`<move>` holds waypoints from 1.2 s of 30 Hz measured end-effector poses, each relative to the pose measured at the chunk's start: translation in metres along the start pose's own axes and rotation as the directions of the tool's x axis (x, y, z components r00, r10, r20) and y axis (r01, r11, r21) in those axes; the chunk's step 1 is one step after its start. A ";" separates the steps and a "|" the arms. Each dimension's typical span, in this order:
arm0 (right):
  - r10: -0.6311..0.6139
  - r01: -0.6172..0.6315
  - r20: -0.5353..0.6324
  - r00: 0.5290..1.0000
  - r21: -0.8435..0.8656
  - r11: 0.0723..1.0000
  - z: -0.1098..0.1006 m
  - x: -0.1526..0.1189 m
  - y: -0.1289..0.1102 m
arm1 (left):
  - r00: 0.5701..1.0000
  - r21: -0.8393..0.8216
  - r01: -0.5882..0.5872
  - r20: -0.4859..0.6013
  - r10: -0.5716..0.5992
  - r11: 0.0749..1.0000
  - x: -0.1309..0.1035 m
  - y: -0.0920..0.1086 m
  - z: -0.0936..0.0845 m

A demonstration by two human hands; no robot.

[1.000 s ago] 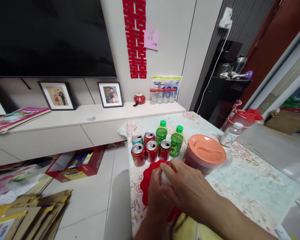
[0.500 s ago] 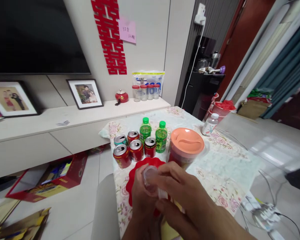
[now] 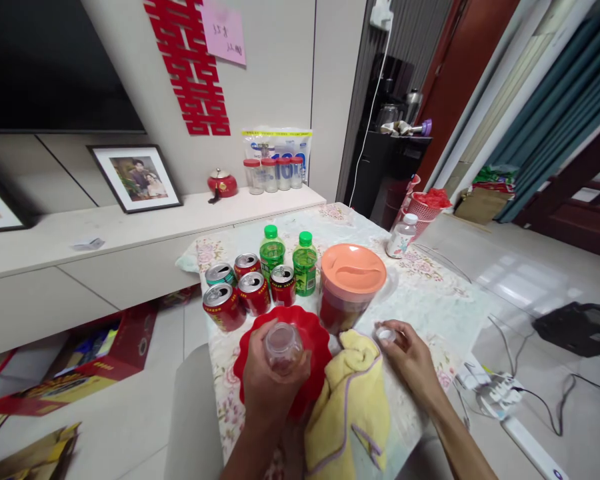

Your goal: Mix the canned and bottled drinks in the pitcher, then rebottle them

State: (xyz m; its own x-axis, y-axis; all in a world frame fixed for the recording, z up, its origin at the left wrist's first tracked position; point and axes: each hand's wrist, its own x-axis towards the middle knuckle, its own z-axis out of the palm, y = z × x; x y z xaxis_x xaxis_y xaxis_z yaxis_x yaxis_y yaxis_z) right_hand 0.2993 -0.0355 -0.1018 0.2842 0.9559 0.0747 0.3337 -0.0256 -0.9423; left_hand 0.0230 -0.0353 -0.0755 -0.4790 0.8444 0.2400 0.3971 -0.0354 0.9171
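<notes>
My left hand [image 3: 265, 387] is wrapped round a clear plastic jar [image 3: 284, 341], its round top facing up toward me. The jar is over a red scalloped plate [image 3: 317, 340]. Farther right, my right hand [image 3: 411, 360] pinches a small whitish cap [image 3: 385, 334] between thumb and fingers, at or just above the tablecloth; I cannot tell whether it touches. Between my hands lies a crumpled yellow towel [image 3: 347, 400] with purple edging. Just behind the towel stands a clear tub with an orange lid [image 3: 354, 270].
Several opened drink cans [image 3: 253, 293] stand left behind the plate, beside two green-capped bottles [image 3: 305, 263]. A white-capped bottle [image 3: 403, 235] is at the table's far right. Red-lidded glass jars [image 3: 269, 175] line the cabinet. A power strip [image 3: 505, 393] and cables lie on the floor.
My right hand has left the jar's top and moved right, down beside the towel, with the cap in its fingers. The left hand still holds the jar over the plate. The view has shifted right.
</notes>
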 end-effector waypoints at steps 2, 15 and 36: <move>-0.065 0.065 -0.009 0.998 -0.068 0.996 0.002 0.002 0.007 | 0.998 -0.053 0.023 0.065 -0.020 0.998 0.001 0.000 -0.001; -0.078 0.057 -0.147 0.986 -0.145 0.988 -0.015 0.006 -0.006 | 0.988 -0.126 0.076 0.140 -0.058 0.989 0.014 -0.002 0.000; -0.083 0.155 -0.143 0.986 0.613 0.775 0.033 0.088 -0.073 | 0.996 -0.178 -0.066 0.049 0.076 0.982 0.020 0.000 0.012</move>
State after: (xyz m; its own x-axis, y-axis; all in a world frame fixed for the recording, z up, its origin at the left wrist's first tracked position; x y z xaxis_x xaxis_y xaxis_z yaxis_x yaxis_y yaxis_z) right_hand 0.2706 0.0603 -0.0366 0.3811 0.9029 0.1990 -0.2485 0.3074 -0.9186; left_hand 0.0233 -0.0118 -0.0746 -0.4080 0.8647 0.2931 0.2820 -0.1860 0.9412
